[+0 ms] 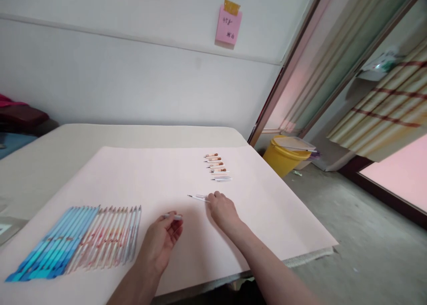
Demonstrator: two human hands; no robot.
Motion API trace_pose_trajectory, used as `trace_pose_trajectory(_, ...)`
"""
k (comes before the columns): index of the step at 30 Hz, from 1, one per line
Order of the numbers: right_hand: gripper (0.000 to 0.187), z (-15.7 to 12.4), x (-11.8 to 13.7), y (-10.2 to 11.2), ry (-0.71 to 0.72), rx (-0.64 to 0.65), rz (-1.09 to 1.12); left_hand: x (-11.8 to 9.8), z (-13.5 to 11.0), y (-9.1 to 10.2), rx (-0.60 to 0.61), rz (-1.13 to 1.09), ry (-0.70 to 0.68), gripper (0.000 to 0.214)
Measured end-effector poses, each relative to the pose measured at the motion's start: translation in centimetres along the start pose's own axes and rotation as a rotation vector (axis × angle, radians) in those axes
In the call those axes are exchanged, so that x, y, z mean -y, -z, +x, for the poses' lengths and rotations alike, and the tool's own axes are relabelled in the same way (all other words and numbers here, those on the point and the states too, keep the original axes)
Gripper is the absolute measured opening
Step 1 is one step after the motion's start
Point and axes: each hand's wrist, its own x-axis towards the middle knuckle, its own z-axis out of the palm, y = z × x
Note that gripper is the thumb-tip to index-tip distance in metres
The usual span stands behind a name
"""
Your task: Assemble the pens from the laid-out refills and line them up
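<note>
My left hand (163, 240) rests on the pale pink sheet (160, 176), fingers curled around a small white pen cap (173, 216). To its right, my right hand (222, 209) pinches the end of a thin pen refill (197, 198) lying on the sheet, its tip pointing left. A row of several pens (80, 242), blue ones at the left and pink-white ones at the right, lies side by side left of my left hand. Farther back, a short column of several small pen parts (217, 166) is lined up.
The sheet covers a beige table (50, 154) against a white wall with a pink note (228, 26). A yellow bucket (282, 156) stands on the floor off the table's right edge. Dark red and blue cloth (16, 118) lies at far left.
</note>
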Motion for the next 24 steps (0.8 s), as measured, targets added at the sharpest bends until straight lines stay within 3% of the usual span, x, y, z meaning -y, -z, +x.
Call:
trace_pose_trajectory(16,0.023,0.3,1.5,-1.1,0.161,0.064,0.059,-0.7,0.4,0.1,-0.062,-0.078,-0.054,0.004)
trace_pose_trajectory(20,0.026,-0.1,2.0,-0.3,0.233,0.049,0.148,-1.2,1.0,0.6,-0.100,-0.130,-0.056,0.005)
trace_pose_trajectory(24,0.029,-1.3,2.7,0.8,0.354,-0.045,0.401,-2.4,1.5,1.1,-0.152,-0.209,-0.094,0.005)
